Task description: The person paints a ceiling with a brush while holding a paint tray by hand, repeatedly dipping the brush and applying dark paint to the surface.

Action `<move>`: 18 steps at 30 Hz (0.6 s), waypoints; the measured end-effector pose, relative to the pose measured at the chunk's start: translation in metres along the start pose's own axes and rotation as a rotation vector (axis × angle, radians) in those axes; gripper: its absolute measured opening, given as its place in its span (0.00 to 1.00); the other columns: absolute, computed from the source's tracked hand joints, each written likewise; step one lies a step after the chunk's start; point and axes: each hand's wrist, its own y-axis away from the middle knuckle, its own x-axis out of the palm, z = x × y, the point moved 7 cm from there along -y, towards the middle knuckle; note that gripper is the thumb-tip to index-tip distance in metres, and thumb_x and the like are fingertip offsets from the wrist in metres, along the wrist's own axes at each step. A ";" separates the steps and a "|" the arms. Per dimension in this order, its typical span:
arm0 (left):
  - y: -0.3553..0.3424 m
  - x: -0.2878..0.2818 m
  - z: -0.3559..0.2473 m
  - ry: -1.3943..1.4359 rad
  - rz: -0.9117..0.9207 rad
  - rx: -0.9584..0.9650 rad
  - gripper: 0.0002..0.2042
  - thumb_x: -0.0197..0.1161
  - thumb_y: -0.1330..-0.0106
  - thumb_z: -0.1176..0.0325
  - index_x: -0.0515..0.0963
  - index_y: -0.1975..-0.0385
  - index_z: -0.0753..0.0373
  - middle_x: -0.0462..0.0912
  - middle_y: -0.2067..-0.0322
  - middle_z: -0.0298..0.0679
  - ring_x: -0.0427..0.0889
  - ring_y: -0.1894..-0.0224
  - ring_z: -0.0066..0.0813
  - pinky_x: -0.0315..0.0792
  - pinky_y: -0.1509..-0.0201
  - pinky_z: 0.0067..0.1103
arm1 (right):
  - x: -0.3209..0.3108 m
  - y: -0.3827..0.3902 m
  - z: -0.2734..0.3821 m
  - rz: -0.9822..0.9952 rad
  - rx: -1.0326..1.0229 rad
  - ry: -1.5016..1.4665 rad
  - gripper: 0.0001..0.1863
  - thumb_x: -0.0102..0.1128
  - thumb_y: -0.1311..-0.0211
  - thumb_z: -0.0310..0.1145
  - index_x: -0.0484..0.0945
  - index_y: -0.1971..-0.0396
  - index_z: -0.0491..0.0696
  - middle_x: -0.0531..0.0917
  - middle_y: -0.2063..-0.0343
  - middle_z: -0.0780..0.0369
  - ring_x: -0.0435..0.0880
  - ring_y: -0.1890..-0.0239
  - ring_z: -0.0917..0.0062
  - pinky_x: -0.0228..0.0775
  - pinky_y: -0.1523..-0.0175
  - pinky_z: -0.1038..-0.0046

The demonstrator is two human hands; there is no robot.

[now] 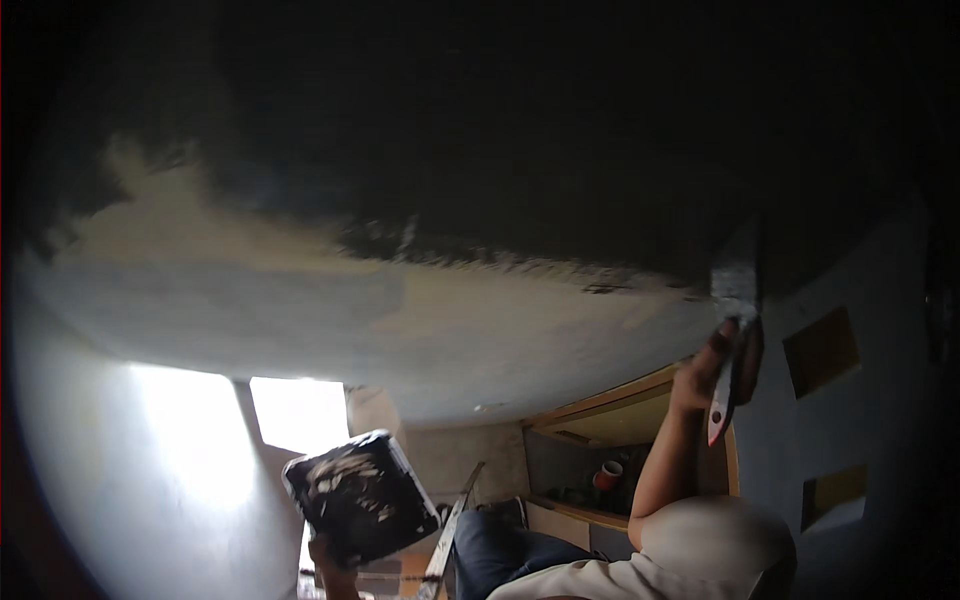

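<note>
Raised high at the right, my right hand (698, 372) is closed round the handle of a flat paintbrush (735, 288). Its bristles meet the dark-painted ceiling (520, 140) near the edge of the paint, close to the right wall. Past a ragged, streaky border lies a pale, unpainted-looking stretch of ceiling (330, 310). Low on the left, my left hand (335, 575) grips a square, shallow tray (365, 500) smeared with dark paint. Only part of that hand shows; the tray covers its fingers.
Bright windows (298, 412) glare at the left. The grey right wall (770, 440) has two square recesses (822, 352). Below, a wood-framed shelf opening (690, 400) holds a red cup (607, 475). A long, narrow pale bar (450, 530), perhaps part of a ladder, slants beside the tray.
</note>
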 end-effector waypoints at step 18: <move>0.017 -0.025 0.030 0.653 -0.057 -0.358 0.19 0.60 0.32 0.51 0.77 0.48 0.56 0.84 0.52 0.40 0.84 0.46 0.41 0.84 0.47 0.41 | 0.020 0.018 -0.016 -0.316 -0.034 0.003 0.18 0.63 0.31 0.36 0.79 0.62 0.31 0.82 0.73 0.56 0.78 0.74 0.73 0.69 0.67 0.73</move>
